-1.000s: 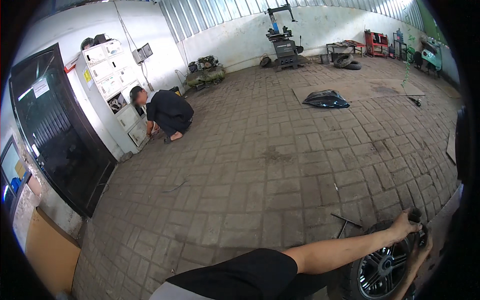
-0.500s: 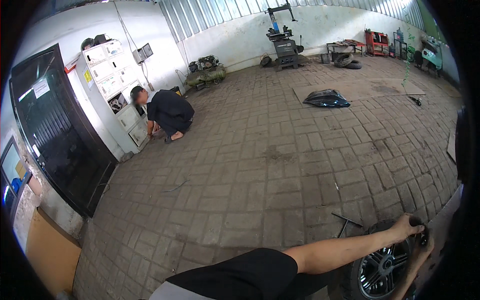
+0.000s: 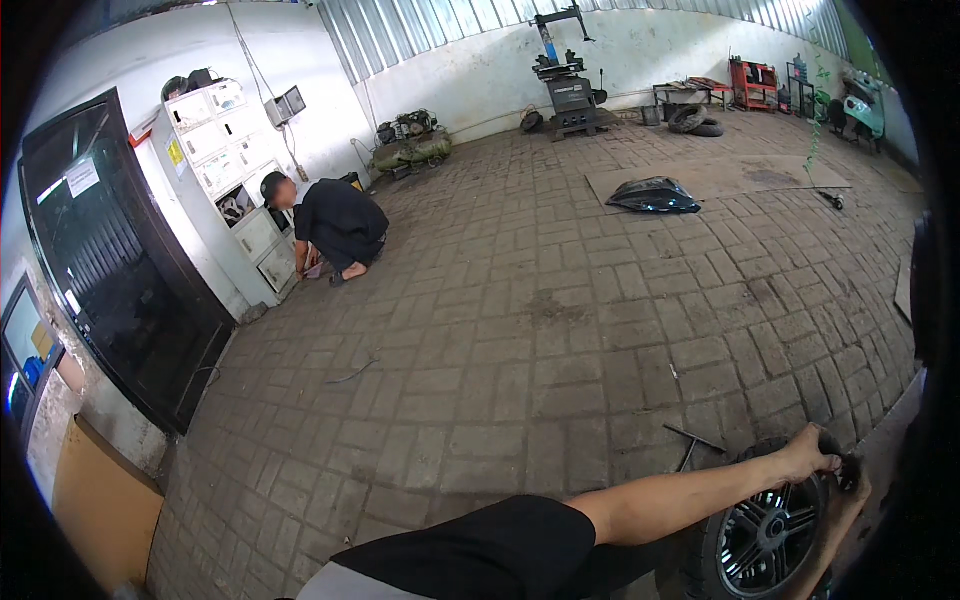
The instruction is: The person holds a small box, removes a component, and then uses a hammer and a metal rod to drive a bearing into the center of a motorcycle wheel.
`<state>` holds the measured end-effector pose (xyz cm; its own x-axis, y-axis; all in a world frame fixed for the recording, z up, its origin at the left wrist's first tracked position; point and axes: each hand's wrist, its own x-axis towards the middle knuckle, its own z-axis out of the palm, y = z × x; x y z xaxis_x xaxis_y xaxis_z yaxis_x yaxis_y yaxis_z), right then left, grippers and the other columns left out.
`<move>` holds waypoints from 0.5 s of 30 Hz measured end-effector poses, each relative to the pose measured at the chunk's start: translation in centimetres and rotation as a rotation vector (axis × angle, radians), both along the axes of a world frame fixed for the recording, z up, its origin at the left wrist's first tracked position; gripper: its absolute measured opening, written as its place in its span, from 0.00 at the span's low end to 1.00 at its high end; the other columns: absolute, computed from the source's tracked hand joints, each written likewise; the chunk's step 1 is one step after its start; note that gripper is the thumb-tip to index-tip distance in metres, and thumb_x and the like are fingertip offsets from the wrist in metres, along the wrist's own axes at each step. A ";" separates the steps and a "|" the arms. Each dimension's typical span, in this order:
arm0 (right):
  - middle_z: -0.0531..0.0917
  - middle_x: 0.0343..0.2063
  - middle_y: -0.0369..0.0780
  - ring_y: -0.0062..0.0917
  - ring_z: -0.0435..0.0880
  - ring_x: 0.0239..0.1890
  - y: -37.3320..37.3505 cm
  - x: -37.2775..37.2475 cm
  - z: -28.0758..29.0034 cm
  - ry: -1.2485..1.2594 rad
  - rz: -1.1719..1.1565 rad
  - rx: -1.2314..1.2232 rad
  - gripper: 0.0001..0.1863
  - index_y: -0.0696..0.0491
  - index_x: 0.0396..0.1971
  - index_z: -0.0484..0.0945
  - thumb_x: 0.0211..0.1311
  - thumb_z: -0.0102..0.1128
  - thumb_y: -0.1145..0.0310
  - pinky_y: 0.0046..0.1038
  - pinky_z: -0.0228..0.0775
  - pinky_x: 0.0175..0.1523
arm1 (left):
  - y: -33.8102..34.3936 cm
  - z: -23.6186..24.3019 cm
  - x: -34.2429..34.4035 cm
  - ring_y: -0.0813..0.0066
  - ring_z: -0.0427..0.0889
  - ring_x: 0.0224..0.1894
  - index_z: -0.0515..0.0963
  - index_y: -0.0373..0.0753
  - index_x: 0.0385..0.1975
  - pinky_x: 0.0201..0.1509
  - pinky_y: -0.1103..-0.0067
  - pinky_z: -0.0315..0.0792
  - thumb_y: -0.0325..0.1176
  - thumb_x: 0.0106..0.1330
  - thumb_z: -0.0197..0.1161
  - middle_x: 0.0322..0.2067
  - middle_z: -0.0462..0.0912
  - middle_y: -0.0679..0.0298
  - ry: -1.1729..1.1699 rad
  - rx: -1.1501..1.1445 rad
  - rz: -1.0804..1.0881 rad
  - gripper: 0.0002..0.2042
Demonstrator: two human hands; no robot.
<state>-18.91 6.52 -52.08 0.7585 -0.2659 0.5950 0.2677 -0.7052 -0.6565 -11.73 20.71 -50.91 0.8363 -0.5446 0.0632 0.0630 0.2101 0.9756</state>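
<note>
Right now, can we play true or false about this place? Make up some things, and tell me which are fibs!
1. The left hand and right hand are both by the wheel. True.
2. A T-shaped tool is on the brick floor near the wheel. True.
3. The left hand is gripping the T-shaped tool. False: neither hand is touching it.
4. Another person is crouching beside the lockers. True.
5. The lockers are bright red. False: they are whitish.
</note>
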 end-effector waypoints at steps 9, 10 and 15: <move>0.75 0.25 0.38 0.19 0.72 0.29 0.1 -0.8 1.6 0.020 0.262 0.332 0.18 0.63 0.32 0.72 0.50 0.61 0.62 0.23 0.65 0.35 | 0.7 1.3 0.1 0.78 0.75 0.31 0.77 0.30 0.29 0.35 0.80 0.69 0.28 0.54 0.63 0.27 0.80 0.63 0.041 -0.018 -0.100 0.08; 0.76 0.26 0.38 0.20 0.72 0.30 -0.1 -0.8 1.3 0.025 0.266 0.357 0.19 0.63 0.32 0.72 0.52 0.60 0.60 0.24 0.65 0.35 | 0.7 1.0 0.2 0.78 0.75 0.31 0.77 0.30 0.30 0.36 0.80 0.69 0.28 0.55 0.63 0.27 0.80 0.63 0.014 -0.029 -0.113 0.07; 0.76 0.34 0.43 0.26 0.74 0.39 -0.9 -0.6 1.1 0.082 0.279 0.338 0.17 0.65 0.39 0.72 0.55 0.58 0.67 0.27 0.66 0.45 | 0.8 1.1 -0.5 0.80 0.74 0.31 0.78 0.31 0.31 0.38 0.82 0.67 0.27 0.56 0.61 0.27 0.80 0.65 0.005 -0.094 -0.166 0.06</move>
